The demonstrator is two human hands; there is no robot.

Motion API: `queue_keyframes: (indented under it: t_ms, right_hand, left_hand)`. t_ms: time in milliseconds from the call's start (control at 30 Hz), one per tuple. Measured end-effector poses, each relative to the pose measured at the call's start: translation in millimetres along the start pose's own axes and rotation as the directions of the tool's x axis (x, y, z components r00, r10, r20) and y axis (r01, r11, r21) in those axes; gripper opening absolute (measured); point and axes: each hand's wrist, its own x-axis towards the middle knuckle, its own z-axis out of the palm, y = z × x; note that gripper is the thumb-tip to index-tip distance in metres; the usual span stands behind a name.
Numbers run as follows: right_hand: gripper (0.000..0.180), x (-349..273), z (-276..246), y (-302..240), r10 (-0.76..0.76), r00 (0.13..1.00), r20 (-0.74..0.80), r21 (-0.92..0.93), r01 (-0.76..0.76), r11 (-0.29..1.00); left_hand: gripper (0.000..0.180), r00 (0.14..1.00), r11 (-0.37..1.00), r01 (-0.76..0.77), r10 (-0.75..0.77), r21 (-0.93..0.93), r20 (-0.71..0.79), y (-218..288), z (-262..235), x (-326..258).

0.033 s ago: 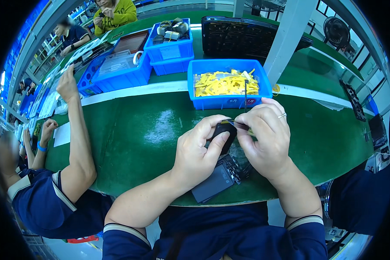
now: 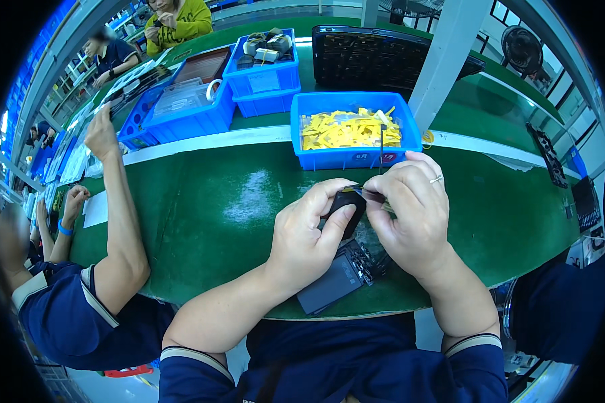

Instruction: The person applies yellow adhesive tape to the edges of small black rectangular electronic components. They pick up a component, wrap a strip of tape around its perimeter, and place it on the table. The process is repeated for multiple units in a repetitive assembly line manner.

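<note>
My left hand (image 2: 309, 225) is closed round a small black flat piece (image 2: 351, 209) with a bit of yellow at its top edge. Against that same edge, my right hand (image 2: 413, 215) pinches the end of a thin dark strip (image 2: 374, 195). A slim dark stick (image 2: 382, 144) rises beside the right fingers; whether they grip it I cannot tell. Below both hands, dark grey flat rectangular pieces (image 2: 331, 287) lie on the green table, with small black parts (image 2: 363, 262) at their upper right end.
Beyond my hands stands a blue bin (image 2: 356, 158) of yellow strips. Blue boxes (image 2: 262, 80) and a black tray (image 2: 376, 57) stand farther back. A grey post (image 2: 447, 60) rises behind the bin. On my left, a co-worker's arm (image 2: 122, 208) reaches over the table (image 2: 195, 228).
The co-worker's raised hand on the left has shifted slightly left and down. My own hands stay nearly in place; the right one tilts a little.
</note>
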Motion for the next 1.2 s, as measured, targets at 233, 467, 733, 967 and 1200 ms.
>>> queue_keyframes:
  t_ms: [233,467,733,967,1200]
  right_hand:
    - [0.020,-1,3,6,0.030,0.998,0.046,0.136,-0.036,0.990]
    - [0.018,-4,-1,10,0.435,0.824,0.363,0.297,-0.544,0.785]
    - [0.022,-7,5,12,0.463,0.762,0.453,0.332,-0.626,0.706]
    - [0.018,-2,0,7,0.305,0.753,0.583,0.309,-0.553,0.774]
    - [0.013,-9,7,12,0.395,0.845,0.360,0.432,-0.526,0.733]
  left_hand:
    - [0.023,0.997,0.970,-0.068,0.077,0.232,-0.028,-4,-10,12]
    - [0.026,0.921,0.672,0.389,-0.277,0.630,-0.273,-60,-101,54]
    - [0.026,0.957,0.989,0.061,-0.096,0.135,0.273,-12,-45,35]
    - [0.022,0.971,0.999,0.015,-0.008,-0.031,0.238,-16,-29,26]
    - [0.021,0.854,0.806,0.484,-0.349,-0.341,0.387,-21,-25,28]
